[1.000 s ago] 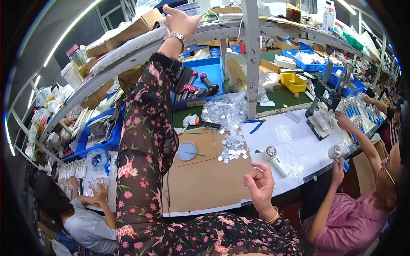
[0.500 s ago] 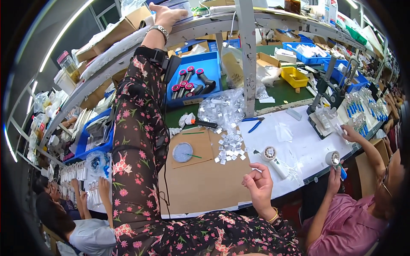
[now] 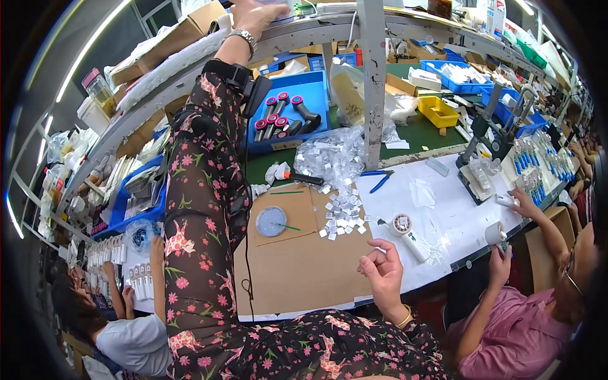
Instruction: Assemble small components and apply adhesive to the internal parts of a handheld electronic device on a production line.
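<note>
Grey metal shelving (image 3: 304,39) crosses the upper frame; left hand (image 3: 253,18), nearer the top edge, still reaches to a translucent bluish plastic tub (image 3: 291,7), grip impossible to tell. Right hand (image 3: 384,271), lower centre, loosely curled, holds nothing, so benchwork pauses.

Matt cardboard sheet (image 3: 297,272), smooth plastic tray (image 3: 315,95)
</note>
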Motion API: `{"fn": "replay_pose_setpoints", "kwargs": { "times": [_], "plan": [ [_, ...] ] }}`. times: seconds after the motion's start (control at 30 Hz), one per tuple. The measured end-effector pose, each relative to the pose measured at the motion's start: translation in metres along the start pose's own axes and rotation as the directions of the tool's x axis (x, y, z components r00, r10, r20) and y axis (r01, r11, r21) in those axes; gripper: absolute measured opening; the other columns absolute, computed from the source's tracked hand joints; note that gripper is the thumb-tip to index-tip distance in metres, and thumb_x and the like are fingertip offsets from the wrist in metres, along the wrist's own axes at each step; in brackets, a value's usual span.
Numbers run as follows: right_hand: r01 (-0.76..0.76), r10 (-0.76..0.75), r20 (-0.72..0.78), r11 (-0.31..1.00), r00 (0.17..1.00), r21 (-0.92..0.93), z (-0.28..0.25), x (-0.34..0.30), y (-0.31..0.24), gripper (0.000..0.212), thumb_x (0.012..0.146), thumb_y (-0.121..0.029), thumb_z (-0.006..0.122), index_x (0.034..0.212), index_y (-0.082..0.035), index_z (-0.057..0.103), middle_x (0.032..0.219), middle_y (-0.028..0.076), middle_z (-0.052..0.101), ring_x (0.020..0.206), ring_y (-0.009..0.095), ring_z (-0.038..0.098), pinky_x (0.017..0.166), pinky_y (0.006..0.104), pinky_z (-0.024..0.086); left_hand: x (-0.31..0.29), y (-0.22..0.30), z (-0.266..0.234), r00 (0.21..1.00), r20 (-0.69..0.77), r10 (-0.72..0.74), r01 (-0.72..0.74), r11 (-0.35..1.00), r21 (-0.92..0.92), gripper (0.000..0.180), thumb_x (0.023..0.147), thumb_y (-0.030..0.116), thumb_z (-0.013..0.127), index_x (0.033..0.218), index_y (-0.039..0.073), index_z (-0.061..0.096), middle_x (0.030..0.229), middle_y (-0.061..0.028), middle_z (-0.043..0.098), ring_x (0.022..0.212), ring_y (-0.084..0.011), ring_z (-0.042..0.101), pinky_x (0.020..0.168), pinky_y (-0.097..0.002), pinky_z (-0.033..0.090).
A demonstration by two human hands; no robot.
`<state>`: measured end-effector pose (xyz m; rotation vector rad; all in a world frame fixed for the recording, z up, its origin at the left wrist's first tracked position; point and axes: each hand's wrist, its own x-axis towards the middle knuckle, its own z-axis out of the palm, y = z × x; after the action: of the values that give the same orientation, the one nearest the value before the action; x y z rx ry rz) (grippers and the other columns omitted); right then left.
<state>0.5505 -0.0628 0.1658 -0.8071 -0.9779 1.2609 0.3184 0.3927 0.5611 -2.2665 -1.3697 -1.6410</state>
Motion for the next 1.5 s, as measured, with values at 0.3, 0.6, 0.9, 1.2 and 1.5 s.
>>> {"fn": "replay_pose_setpoints", "kwargs": {
  "times": [0.3, 0.6, 0.9, 1.2, 1.5],
  "plan": [
    [0.454, -0.479, -0.081, 0.865, 0.874, -0.216, 0.029, 0.178, -0.006, 0.059, 0.106, -0.008, 0.064, 0.157, 0.000, 0.035, 0.141, 0.014, 0.059, 0.126, 0.018, 0.059, 0.100, 0.0329, 0.053, -0.039, 0.024, 0.024, 0.994, 0.011, 0.106, -0.103, 0.984, -0.144, 0.122, 0.086, 0.039, 0.082, 0.166, -0.008, 0.004, 0.170, -0.0356, 0.018, 0.157, -0.0490, 0.024, 0.129, -0.0346, 0.026],
    [0.431, -0.432, -0.045, 0.902, 0.901, -0.034, 0.047, 0.188, -0.036, 0.050, 0.104, -0.005, 0.063, 0.150, 0.000, 0.045, 0.132, 0.014, 0.062, 0.112, 0.018, 0.064, 0.093, 0.0316, 0.056, -0.022, 0.007, 0.052, 0.993, -0.065, -0.097, 0.091, 0.992, -0.088, 0.140, 0.077, 0.039, 0.092, 0.161, -0.017, -0.003, 0.167, -0.0346, 0.025, 0.153, -0.0394, 0.036, 0.126, -0.0350, 0.032],
    [0.203, -0.203, 0.036, 0.979, 0.979, -0.011, 0.047, 0.081, -0.014, 0.051, 0.101, 0.004, 0.064, 0.149, 0.001, 0.045, 0.118, 0.010, 0.065, 0.099, 0.012, 0.063, 0.084, 0.0260, 0.054, -0.009, 0.020, 0.049, 0.988, 0.028, -0.149, 0.149, 0.989, 0.025, 0.132, 0.062, 0.049, 0.099, 0.148, -0.005, 0.014, 0.124, -0.0308, 0.063, 0.118, -0.0341, 0.070, 0.105, -0.0409, 0.054],
    [0.173, -0.174, -0.024, 0.985, 0.985, -0.012, 0.034, 0.075, -0.014, 0.054, 0.101, 0.002, 0.066, 0.150, 0.001, 0.043, 0.115, 0.009, 0.065, 0.097, 0.011, 0.063, 0.082, 0.0246, 0.054, -0.019, 0.045, 0.065, 0.986, 0.001, -0.169, 0.165, 0.964, 0.208, 0.139, 0.062, 0.058, 0.097, 0.151, -0.007, 0.012, 0.122, -0.0275, 0.069, 0.114, -0.0375, 0.073, 0.117, -0.0489, 0.044],
    [0.092, -0.092, 0.004, 0.996, 0.996, -0.004, 0.035, 0.049, -0.007, 0.056, 0.101, 0.002, 0.065, 0.151, 0.000, 0.041, 0.115, 0.008, 0.064, 0.095, 0.011, 0.063, 0.081, 0.0249, 0.054, -0.061, 0.037, 0.041, 0.993, -0.099, -0.061, 0.038, 0.974, -0.223, 0.119, 0.074, 0.039, 0.095, 0.155, -0.010, 0.024, 0.141, -0.0270, 0.058, 0.124, -0.0330, 0.066, 0.118, -0.0442, 0.044]
  ]
}}
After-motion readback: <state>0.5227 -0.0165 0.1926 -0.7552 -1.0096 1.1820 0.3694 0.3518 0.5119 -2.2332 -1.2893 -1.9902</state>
